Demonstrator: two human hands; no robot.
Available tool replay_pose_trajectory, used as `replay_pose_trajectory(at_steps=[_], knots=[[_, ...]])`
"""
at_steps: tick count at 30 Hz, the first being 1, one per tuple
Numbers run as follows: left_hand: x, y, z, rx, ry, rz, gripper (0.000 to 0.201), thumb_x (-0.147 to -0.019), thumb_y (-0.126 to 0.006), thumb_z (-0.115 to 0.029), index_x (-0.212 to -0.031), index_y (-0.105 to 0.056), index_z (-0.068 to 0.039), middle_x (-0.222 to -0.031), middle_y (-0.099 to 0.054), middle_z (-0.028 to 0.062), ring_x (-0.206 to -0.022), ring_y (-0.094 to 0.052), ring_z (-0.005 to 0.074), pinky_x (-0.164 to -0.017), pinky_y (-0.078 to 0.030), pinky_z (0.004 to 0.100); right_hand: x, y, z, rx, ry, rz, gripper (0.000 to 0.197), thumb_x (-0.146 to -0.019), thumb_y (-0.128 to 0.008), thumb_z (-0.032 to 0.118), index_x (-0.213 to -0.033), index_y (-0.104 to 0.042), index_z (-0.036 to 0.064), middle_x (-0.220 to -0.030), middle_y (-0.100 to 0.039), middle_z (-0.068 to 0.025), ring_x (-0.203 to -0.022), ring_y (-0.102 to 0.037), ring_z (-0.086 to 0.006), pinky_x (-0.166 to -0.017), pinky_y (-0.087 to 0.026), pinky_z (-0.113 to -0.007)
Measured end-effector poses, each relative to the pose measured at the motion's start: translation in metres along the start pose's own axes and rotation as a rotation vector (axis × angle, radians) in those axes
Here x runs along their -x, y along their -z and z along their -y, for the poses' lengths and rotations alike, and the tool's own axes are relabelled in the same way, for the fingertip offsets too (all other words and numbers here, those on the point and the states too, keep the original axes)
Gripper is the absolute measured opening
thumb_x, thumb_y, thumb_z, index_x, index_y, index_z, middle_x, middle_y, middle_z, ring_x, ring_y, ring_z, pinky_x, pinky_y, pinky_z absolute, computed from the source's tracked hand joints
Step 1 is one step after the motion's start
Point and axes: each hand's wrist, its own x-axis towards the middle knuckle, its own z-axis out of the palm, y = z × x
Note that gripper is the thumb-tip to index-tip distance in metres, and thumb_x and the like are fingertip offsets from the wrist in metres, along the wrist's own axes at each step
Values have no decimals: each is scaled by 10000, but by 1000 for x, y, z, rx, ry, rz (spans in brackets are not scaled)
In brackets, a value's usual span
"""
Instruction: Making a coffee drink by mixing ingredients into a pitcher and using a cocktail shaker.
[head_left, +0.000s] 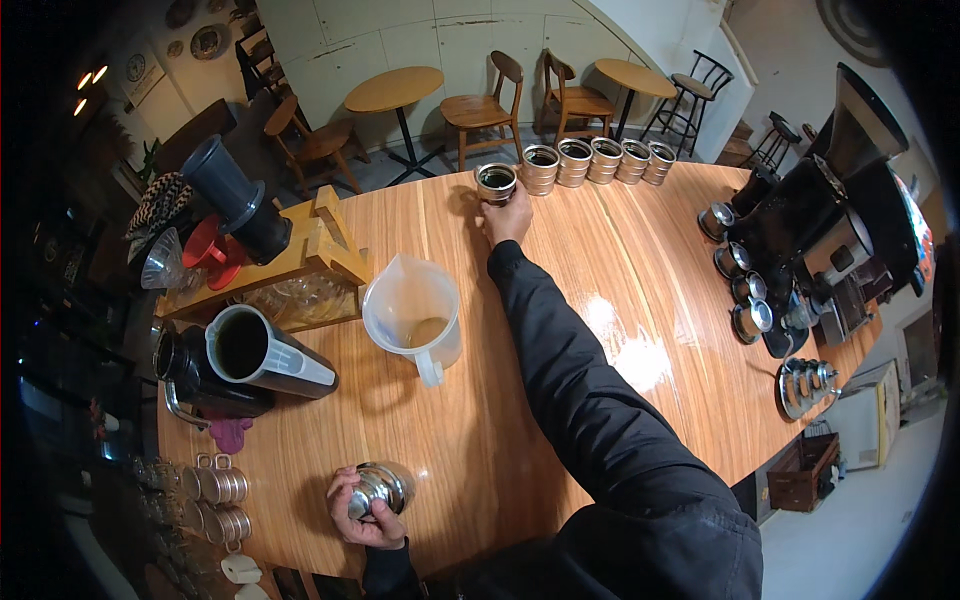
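Note:
Far out along the table, my right hand (pixel 508 216) is closed round a ribbed metal cup (pixel 496 180) with dark liquid in it. The cup stands at the left end of a row of similar cups (pixel 573 163), also holding dark liquid. Close to my body, my left hand (pixel 362 512) grips a shiny metal shaker (pixel 378 488) with a rounded top. Between the hands, left of my right sleeve, stands a translucent plastic pitcher (pixel 412 310) with a little brown liquid at its bottom.
At left, a grey-handled jug (pixel 268 352) of dark liquid stands by a black jug (pixel 190 375) and a wooden rack (pixel 310 250). Stacked metal cups (pixel 222 485) line the near left edge. A black coffee machine (pixel 800 220) and metal pots (pixel 750 320) occupy the right side.

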Motion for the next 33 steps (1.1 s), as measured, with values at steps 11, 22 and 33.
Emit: replay_pose_trajectory(at_steps=[11,22,33], knots=[[0,-3,-2,-40,37,-29,430,-932,-601,-292,-1253,-476,-35,-1071,-558,184,-1004,-550,335,-908,-473,494,-23,-25,-6,77,-35,-52,730,-572,-879,76,-1229,-564,24,-1177,-623,-179,-1101,-594,-373,-955,-489,-423],[0,-2,-6,-73,21,-20,427,-937,-585,-290,-1251,-454,-32,-1052,-541,196,-991,-532,329,-905,-469,501,-25,-34,4,128,-138,-127,656,-592,-866,98,-1175,-580,12,-1159,-630,-180,-1093,-596,-363,-942,-490,-424],[-2,-6,-1,-62,25,-41,431,-927,-570,-265,-1269,-444,-35,-1055,-527,206,-991,-521,328,-930,-452,513,-2,5,-3,-18,-191,-50,477,-633,-835,135,-961,-509,15,-982,-583,-182,-948,-581,-389,-851,-473,-458]])
